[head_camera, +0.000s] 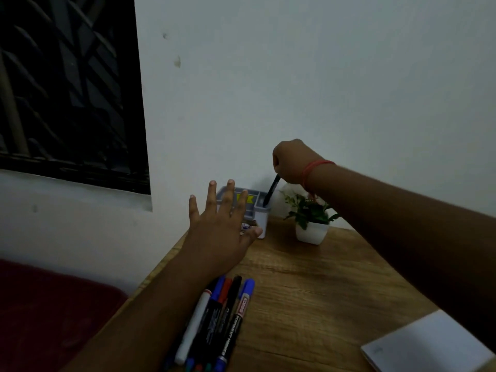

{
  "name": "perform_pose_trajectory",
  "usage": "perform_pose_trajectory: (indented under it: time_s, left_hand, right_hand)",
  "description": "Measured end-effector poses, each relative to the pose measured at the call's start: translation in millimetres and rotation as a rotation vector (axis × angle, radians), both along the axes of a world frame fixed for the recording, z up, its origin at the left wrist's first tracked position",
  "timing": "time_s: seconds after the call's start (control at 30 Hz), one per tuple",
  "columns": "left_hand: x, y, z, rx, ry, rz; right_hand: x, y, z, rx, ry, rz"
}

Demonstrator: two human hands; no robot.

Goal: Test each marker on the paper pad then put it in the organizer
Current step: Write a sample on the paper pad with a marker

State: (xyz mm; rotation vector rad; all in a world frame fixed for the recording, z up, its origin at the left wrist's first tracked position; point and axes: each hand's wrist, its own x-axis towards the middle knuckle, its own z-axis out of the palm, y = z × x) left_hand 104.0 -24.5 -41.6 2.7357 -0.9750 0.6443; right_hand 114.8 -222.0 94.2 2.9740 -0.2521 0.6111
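A dark marker (271,189) is gripped in the curled fingers of the right hand (290,161) at the centre of the frame, tilted, with its lower end lowered into the tall right-hand cup of the grey organizer (261,210) set against the wall. The left hand (220,226) is spread flat with fingers straight in front of the organizer's left part (contact cannot be told). A bunch of markers (214,318) is laid on the wooden table (308,291) at lower centre. The paper pad (426,342) is seen at lower right, a small potted plant (311,218) just right of the organizer.
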Motion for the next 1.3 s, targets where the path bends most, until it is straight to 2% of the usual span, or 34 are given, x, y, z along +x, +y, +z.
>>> perform_pose_trajectory:
  time_s: [0.2,0.33,0.43,0.63,0.73,0.8,0.87,1.0,1.13,1.3]
  left_hand:
    - [-5.0,0.9,3.6,0.026,0.026,0.004]
    - [-3.7,1.0,2.8,0.051,0.05,0.012]
    - [-2.3,1.7,1.6,0.077,0.064,0.017]
    - [-5.1,4.2,5.4,0.155,0.108,0.012]
    - [-4.8,8.3,7.3,0.211,0.172,-0.073]
    - [-6.1,10.6,11.1,0.174,0.291,-0.21]
    - [-9.1,12.1,15.2,0.116,0.415,-0.357]
    - [-14.4,15.6,20.9,0.224,0.547,-0.514]
    - [-14.6,16.4,17.7,0.312,0.594,-0.545]
    - [-14.9,13.1,15.2,0.298,0.65,-0.541]
  right_hand:
    - [32.7,22.0,-5.6,-0.019,0.22,-0.045]
    - [41.5,26.0,-16.0,-0.033,0.268,-0.075]
    - [43.9,23.0,-23.4,-0.017,0.233,-0.07]
    - [29.0,17.1,-19.0,-0.083,-0.028,0.078]
    - [-3.0,19.7,-16.1,-0.079,-0.229,0.242]
    - [-36.8,22.6,-22.7,-0.065,-0.307,0.343]
    - [-75.6,21.6,-36.1,-0.042,-0.291,0.405]
    - [-151.9,7.7,-67.1,0.013,-0.169,0.41]
    - [-208.5,-19.6,-90.0,0.124,-0.1,0.328]
    - [-257.9,-57.3,-107.9,0.15,-0.077,0.248]
